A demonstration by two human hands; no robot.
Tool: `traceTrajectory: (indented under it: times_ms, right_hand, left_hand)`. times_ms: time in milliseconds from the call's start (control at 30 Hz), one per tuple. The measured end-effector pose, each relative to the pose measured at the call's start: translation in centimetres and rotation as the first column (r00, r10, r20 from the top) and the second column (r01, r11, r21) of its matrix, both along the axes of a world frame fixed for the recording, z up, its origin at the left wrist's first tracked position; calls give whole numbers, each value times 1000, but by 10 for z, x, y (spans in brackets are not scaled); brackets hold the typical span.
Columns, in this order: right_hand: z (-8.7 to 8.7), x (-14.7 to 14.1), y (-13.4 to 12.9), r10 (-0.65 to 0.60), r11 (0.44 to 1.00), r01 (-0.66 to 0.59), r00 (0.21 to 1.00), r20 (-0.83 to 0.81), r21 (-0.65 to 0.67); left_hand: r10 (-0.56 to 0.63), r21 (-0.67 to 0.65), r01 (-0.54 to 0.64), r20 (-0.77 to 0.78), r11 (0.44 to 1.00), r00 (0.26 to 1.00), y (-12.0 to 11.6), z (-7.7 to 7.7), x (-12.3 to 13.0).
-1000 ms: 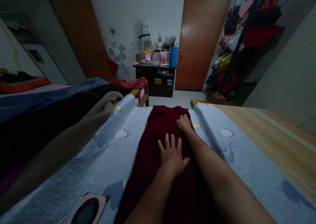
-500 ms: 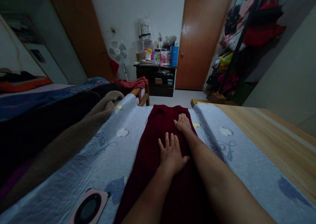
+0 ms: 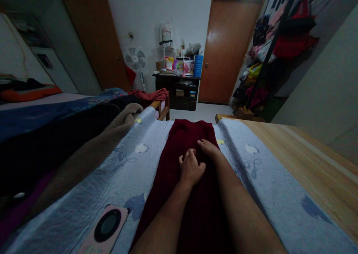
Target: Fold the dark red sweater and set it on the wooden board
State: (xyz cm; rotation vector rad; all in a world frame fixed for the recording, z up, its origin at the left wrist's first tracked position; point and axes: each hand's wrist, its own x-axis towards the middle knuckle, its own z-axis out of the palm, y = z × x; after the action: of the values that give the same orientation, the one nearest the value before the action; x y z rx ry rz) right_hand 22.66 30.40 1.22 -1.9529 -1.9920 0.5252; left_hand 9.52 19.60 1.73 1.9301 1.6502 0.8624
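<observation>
A long dark red garment (image 3: 165,179), narrower at its far end, lies spread lengthwise on a light blue quilted sheet (image 3: 131,172). Over its middle is my left hand (image 3: 192,168), fingers bent and apart, thumb out to the right; no cloth shows gripped in it. My right hand (image 3: 209,148) is a little farther off, by the garment's right edge, turned on its side with its fingers pointing left. Most of those fingers are hidden from me. To the left of the garment lies a pink phone (image 3: 116,229) with a large round black camera ring.
A brown blanket (image 3: 92,142) and dark clothes are heaped along the left. Bare wooden board (image 3: 307,149) shows on the right. Beyond the far end stand a wooden bed frame (image 3: 165,110), a dark cabinet (image 3: 175,95), a white fan (image 3: 135,58) and a door (image 3: 223,56).
Both hands were flat with fingers spread on the garment. Now the left fingers have curled, and the right hand has drawn slightly nearer and turned on its side.
</observation>
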Motion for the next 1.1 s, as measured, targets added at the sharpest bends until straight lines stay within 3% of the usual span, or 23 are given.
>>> traceTrajectory:
  times_ms: [100, 200, 300, 400, 567, 700, 833, 967, 1100]
  right_hand:
    - [-6, -11, -16, -55, 998, 55, 998, -6, 5]
    - [-15, -25, -28, -126, 990, 126, 992, 3, 61]
    - [-21, -34, -36, -159, 975, 149, 986, 46, 166]
    - [-24, -37, -39, -170, 963, 146, 981, 90, 225]
    - [-28, -37, -40, -143, 961, 114, 985, 98, 253]
    - [-27, -37, -39, 26, 968, -42, 997, 66, 246]
    - [-21, -39, -42, 77, 980, -90, 994, 80, 175]
    - [-16, -41, -46, 86, 983, -101, 991, 100, 151]
    - [-16, -42, -47, 81, 981, -97, 991, 104, 165]
  left_hand:
    - [119, -18, -118, 281, 993, 952, 6, 2, -6]
    - [156, 47, -183, 351, 982, 923, 10, -3, -8]
    - [176, 137, -219, 269, 966, 947, 10, -10, -7]
    - [244, 216, -249, 48, 944, 968, 7, -13, -4]
    - [336, 220, -289, -222, 932, 915, 2, -14, 0]
    - [306, 110, -289, -203, 951, 930, 1, -9, -5]
    - [320, -6, -322, -94, 947, 943, 4, -1, -12]
    - [292, -115, -304, -107, 946, 950, 33, 9, -27]
    - [293, -101, -306, -126, 947, 948, 89, 20, -56]
